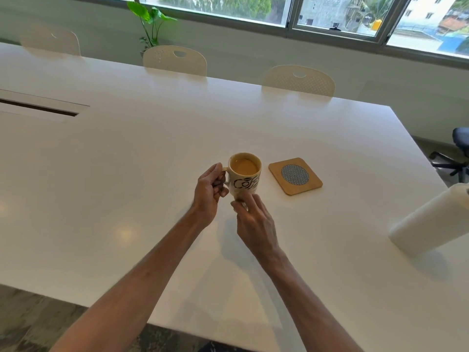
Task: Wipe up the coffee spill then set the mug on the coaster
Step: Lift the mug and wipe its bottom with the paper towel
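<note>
A cream mug [245, 175] with black "Coffee" lettering holds milky coffee and sits at the middle of the white table [127, 153]. My left hand [209, 191] grips its handle on the left side. My right hand [253, 217] touches the mug's lower front with its fingertips, fingers spread. Just right of the mug lies a square wooden coaster [295, 176] with a round grey mesh centre, bare. No spill shows on the table.
A white paper towel roll [429, 222] lies at the right edge of the table. Three cream chairs [175, 60] stand along the far side. A cable slot [38, 107] is cut into the table at left. An office chair base [454, 158] stands at far right.
</note>
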Demonstrator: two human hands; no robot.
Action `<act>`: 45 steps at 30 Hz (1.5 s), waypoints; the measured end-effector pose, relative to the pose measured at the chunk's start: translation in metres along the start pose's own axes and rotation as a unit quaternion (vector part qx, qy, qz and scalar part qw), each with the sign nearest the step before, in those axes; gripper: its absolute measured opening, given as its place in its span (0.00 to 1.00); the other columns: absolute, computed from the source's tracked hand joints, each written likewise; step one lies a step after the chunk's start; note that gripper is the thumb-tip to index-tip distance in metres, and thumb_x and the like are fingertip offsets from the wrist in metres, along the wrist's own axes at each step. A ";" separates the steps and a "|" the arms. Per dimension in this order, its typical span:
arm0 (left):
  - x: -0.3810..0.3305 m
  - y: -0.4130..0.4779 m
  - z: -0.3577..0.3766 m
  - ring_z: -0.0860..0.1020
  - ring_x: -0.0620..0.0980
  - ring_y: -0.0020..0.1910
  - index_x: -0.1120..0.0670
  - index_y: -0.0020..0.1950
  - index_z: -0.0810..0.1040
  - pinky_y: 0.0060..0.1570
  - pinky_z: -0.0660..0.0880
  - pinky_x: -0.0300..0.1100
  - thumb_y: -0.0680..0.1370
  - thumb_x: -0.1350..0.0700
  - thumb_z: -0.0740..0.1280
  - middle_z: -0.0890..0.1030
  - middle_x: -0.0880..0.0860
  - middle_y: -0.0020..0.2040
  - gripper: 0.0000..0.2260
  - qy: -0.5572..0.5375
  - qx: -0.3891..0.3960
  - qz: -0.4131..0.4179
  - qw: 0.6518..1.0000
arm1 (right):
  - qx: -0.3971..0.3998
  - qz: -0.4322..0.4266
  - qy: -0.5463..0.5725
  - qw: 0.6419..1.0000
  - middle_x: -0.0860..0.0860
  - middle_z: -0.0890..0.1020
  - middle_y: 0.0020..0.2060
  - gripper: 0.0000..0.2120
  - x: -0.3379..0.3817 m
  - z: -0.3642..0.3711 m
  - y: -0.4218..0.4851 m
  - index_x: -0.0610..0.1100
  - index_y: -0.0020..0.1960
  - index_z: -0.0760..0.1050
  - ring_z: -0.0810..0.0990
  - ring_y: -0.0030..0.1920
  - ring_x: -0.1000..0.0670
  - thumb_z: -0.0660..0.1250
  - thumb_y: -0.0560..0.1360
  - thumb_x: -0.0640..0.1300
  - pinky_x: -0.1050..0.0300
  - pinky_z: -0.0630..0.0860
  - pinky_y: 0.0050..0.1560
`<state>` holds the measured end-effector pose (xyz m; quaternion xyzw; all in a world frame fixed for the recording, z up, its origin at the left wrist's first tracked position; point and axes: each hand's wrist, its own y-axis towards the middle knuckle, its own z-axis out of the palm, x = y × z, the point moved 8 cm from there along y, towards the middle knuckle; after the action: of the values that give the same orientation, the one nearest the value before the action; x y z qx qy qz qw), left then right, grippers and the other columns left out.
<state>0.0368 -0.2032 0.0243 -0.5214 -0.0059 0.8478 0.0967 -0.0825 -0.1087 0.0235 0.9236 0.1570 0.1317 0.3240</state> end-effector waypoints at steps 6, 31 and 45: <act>-0.001 0.004 -0.008 0.65 0.43 0.31 0.50 0.40 0.74 0.31 0.67 0.37 0.88 0.52 0.64 0.66 0.47 0.35 0.16 -0.004 -0.003 0.002 1.000 | -0.027 0.149 0.100 0.983 0.49 0.80 0.52 0.10 -0.037 -0.008 -0.013 0.41 0.55 0.82 0.80 0.50 0.49 0.74 0.76 0.31 0.53 0.83 0.44; 0.037 0.031 -0.022 0.64 0.43 0.29 0.48 0.39 0.74 0.31 0.66 0.37 0.88 0.53 0.63 0.66 0.46 0.33 0.17 -0.005 -0.015 -0.034 0.999 | 0.107 0.325 0.514 0.786 0.50 0.90 0.54 0.34 -0.088 0.009 0.018 0.56 0.79 0.73 0.84 0.48 0.51 0.69 0.74 0.40 0.51 0.86 0.57; 0.052 0.042 -0.027 0.64 0.44 0.31 0.49 0.39 0.71 0.31 0.67 0.38 0.88 0.54 0.62 0.65 0.47 0.34 0.17 0.026 -0.021 -0.055 0.998 | 0.120 0.364 0.502 0.775 0.43 0.89 0.56 0.33 -0.096 0.022 0.012 0.48 0.81 0.73 0.83 0.51 0.47 0.69 0.77 0.38 0.43 0.83 0.61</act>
<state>0.0316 -0.2380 -0.0391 -0.5443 -0.0496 0.8269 0.1321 -0.1601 -0.1655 0.0012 0.7458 -0.0361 0.6650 0.0138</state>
